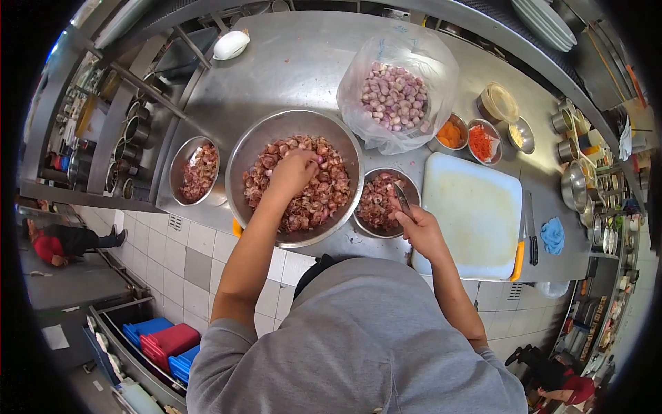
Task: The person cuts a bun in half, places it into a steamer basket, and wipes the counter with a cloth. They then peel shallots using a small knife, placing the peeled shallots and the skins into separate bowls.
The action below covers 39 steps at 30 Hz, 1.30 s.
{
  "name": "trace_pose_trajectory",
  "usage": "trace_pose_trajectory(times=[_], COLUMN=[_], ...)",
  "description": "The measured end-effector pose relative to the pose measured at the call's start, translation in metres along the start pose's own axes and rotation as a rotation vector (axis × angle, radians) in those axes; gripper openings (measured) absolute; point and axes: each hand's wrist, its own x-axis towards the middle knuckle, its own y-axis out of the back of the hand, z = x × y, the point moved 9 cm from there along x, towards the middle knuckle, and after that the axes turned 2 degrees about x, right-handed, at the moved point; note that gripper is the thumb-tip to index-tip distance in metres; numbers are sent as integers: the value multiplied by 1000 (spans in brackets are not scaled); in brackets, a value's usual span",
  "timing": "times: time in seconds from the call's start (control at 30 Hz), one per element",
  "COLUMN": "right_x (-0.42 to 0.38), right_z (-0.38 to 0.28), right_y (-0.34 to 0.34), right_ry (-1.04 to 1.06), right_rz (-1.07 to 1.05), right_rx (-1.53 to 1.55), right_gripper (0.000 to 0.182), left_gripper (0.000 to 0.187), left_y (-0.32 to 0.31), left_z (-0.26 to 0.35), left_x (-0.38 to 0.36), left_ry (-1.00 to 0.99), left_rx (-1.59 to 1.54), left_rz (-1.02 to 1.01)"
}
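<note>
A wide steel bowl [238,200] in front of me holds many shallots [321,196] with loose brown skins. My left hand [295,171] is inside it, fingers curled together, a purplish shallot [319,159] at their tips. My right hand [420,231] is closed around the handle of a small knife [402,199]. Its blade points up and away from me, above a smaller steel bowl [414,188] of skins and shallot pieces. On the left stands another small steel bowl [176,162] with similar contents.
Behind the bowls, an open plastic bag [441,69] holds peeled shallots. A white cutting board [472,214] lies right, beside a large knife [530,224] and blue cloth [553,236]. Small bowls of carrot [480,145] stand behind it. Two people [52,241] are in the background.
</note>
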Motion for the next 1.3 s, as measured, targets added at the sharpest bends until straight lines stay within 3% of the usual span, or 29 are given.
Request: trace_pose_trajectory(times=[0.17, 0.37, 0.53, 0.6, 0.63, 0.7, 0.73, 0.8, 0.83, 0.97, 1.3], right_x=[-2, -4, -9, -15, -20, -24, -21, -21, -20, -23, -23], right_z=[-2, -11, 11, 4, -10, -31, -32, -63, -76, -121, -121], right_y=[-1, 3, 21, 23, 22, 12, 9, -1, -5, -27, -29], right_ry=[-69, 29, 66, 223, 217, 89, 88, 403, 401, 487, 499], right_rz=[-8, -7, 42, 31, 39, -68, -66, -46, -46, -113, -116], right_rx=[-11, -17, -88, -158, -146, 17, 21, -198, -201, -237, -201], right_gripper=[29, 35, 36, 38, 38, 40, 40, 43, 43, 46, 51], left_gripper=[19, 20, 22, 22, 22, 30, 30, 36, 38, 34, 37], left_y=[-17, -51, -26, 8, 12, 7, 10, 9, 10, -2, -10], left_z=[2, -22, -8, 9, 17, 12, 22, 44, 57, 89, 124], left_x=[22, 43, 33, 19, 9, -11, -20, -36, -39, -54, -69], left_ry=[-103, -35, -122, -129, -135, 184, 184, 229, 171, 133, 44], left_rx=[85, 225, 131, -199, -193, -872, -868, -1154, -1242, -1485, -1424], left_rz=[-29, -276, -227, -41, -54, -115, -119, -115, -91, -139, -158])
